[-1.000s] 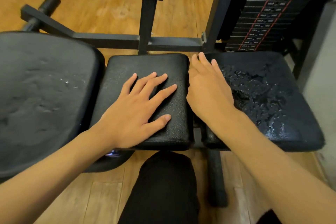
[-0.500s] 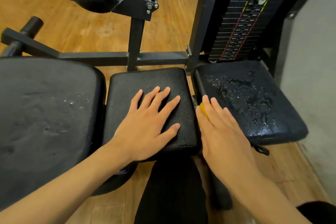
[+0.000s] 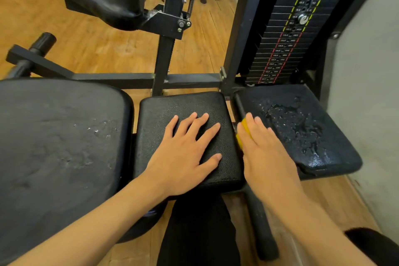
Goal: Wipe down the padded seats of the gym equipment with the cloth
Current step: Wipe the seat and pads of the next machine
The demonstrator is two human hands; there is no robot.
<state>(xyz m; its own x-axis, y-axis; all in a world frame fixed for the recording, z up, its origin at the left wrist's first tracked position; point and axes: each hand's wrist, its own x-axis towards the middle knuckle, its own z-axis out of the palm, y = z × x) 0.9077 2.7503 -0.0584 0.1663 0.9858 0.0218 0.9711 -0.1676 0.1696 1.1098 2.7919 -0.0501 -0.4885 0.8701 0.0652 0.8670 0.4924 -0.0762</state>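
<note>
Both hands flat: left hand spread on middle seat, right hand pressing yellow cloth; weight stack labels illegible.

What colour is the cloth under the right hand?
Yellow; the cloth peeks out beside the right hand in the head view.

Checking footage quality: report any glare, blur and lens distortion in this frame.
Head view: glare glints off water beads on the black padded right seat. The right hand and the yellow cloth under it are softly motion-blurred, while the left hand is sharper. Wide-angle distortion tilts the black metal frame posts outward.
</note>
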